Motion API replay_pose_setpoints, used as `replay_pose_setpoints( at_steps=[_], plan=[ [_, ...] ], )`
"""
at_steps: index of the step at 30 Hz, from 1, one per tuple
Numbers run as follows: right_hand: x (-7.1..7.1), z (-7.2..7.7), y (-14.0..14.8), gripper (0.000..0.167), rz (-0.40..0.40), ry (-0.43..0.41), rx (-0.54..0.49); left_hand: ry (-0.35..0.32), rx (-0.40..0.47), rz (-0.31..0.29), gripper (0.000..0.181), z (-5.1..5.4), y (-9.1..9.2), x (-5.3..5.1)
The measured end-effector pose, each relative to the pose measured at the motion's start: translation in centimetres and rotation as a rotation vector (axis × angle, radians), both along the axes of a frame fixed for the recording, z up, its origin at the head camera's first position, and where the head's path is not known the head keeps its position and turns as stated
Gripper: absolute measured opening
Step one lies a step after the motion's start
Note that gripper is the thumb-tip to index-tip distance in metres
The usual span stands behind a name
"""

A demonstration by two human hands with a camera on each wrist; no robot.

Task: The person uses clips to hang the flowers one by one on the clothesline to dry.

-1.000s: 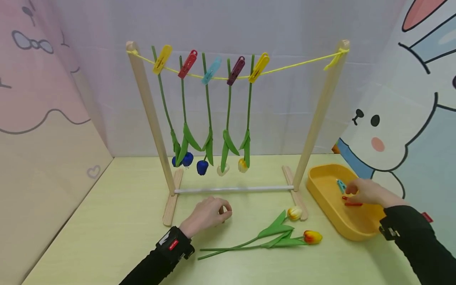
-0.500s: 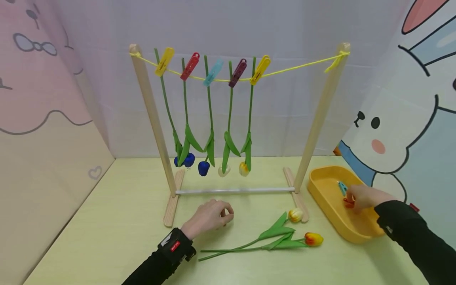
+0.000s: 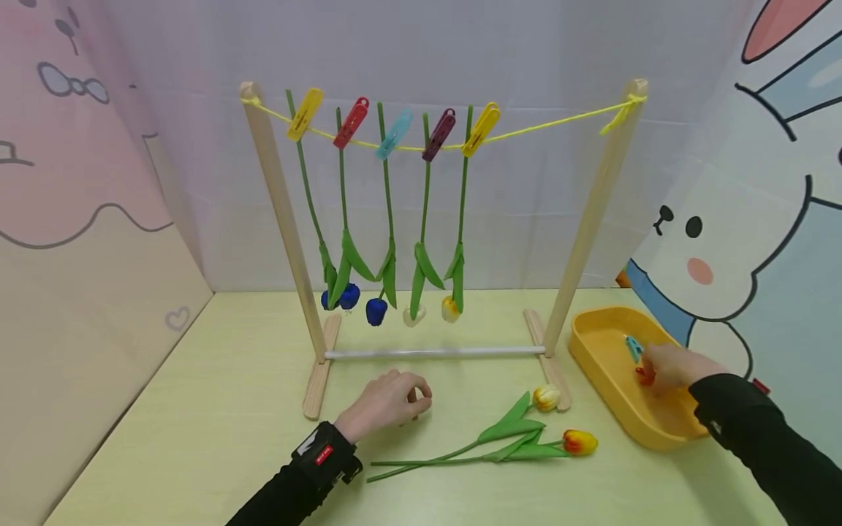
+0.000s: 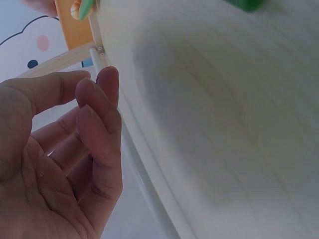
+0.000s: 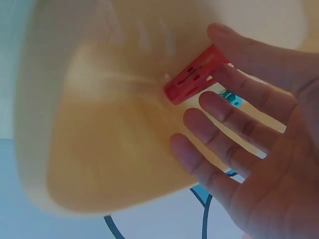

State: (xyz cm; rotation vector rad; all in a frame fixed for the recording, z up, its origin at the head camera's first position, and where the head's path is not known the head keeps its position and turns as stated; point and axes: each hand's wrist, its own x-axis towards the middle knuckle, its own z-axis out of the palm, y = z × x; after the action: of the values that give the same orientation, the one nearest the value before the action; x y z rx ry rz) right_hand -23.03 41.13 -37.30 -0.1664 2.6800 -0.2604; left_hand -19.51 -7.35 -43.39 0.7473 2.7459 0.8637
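Observation:
In the orange-yellow tray (image 3: 608, 391), my right hand (image 3: 672, 365) pinches a red clothespin (image 5: 197, 74) between thumb and index finger. The other fingers stay extended, as the right wrist view shows. Close beside it in the tray lies a teal clothespin (image 3: 634, 348), partly behind the fingers in the right wrist view. My left hand (image 3: 381, 403) hovers at or just over the table, fingers loosely curled and holding nothing. To its right lie two artificial tulips with crossed stems: a pale yellow tulip (image 3: 545, 397) and a red-yellow tulip (image 3: 579, 442).
Behind the hands stands a wooden frame (image 3: 595, 204) with a yellow string (image 3: 555, 125). Several tulips hang head-down from it by clothespins, including a blue tulip (image 3: 376, 311) and a white tulip (image 3: 414, 315). A white rod (image 3: 434, 353) joins the frame's feet.
My right hand has lowered into the tray and taken the red clothespin between thumb and index finger. The left hand has kept its pose; the view has shifted slightly.

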Motion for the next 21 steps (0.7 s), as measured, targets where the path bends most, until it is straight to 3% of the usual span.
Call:
replay_pose_setpoints(
  at_steps=[6, 11, 15, 21],
  plan=[
    [-0.3, -0.9, 0.2, 0.024, 0.010, 0.007, -0.021, -0.026, -0.004, 0.000, 0.013, -0.1, -0.1, 0.0],
    [0.0, -0.1, 0.1, 0.023, -0.043, 0.003, -0.068, -0.060, -0.002, 0.004, 0.014, -0.2, 0.0, 0.2],
    [0.3, 1.3, -0.1, 0.033, -0.020, 0.099, -0.045, -0.079, 0.003, 0.008, 0.016, -0.2, 0.0, 0.3],
    [0.7, 3.7, -1.7, 0.037, 0.034, 0.348, -0.103, -0.097, 0.000, -0.014, 0.017, 0.1, 0.0, 0.5]
  ],
)
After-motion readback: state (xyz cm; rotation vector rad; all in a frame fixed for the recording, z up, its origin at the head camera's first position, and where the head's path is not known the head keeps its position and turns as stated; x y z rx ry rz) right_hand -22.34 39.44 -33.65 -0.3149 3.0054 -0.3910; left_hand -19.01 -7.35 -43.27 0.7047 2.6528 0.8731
